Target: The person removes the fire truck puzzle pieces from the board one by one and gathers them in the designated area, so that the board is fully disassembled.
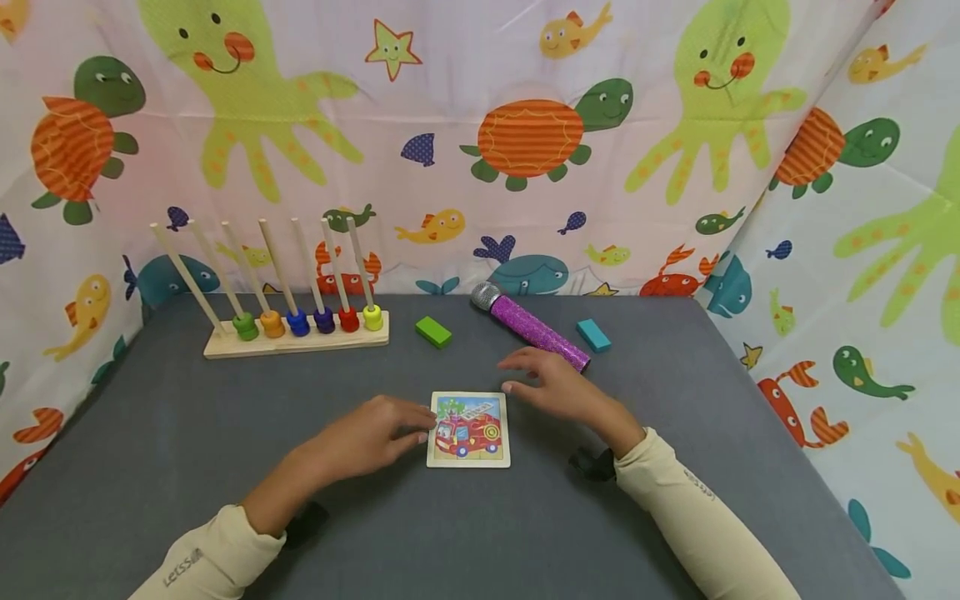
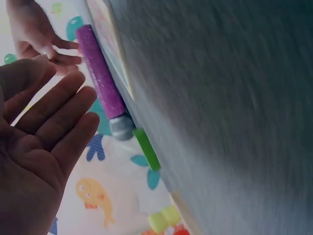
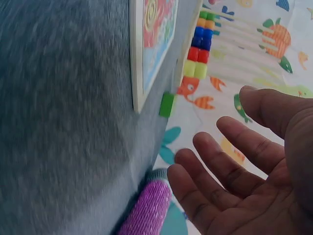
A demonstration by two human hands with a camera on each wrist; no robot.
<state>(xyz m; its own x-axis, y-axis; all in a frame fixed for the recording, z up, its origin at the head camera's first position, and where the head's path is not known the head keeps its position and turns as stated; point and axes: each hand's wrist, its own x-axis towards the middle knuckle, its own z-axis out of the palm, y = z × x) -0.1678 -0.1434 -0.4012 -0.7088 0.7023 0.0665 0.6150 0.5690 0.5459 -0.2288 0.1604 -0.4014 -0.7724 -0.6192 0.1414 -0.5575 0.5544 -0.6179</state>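
The fire truck puzzle (image 1: 468,429) lies flat on the grey bench (image 1: 187,433) looking all done, with the left hand (image 1: 375,437) and right hand (image 1: 558,387) beside it, fingers loose and holding nothing.

table (image 1: 187,433): grey, lying centre | curtain (image 1: 465,167): sea-creature print, hanging from 9 through 12 to 3 o'clock | light: falling evenly
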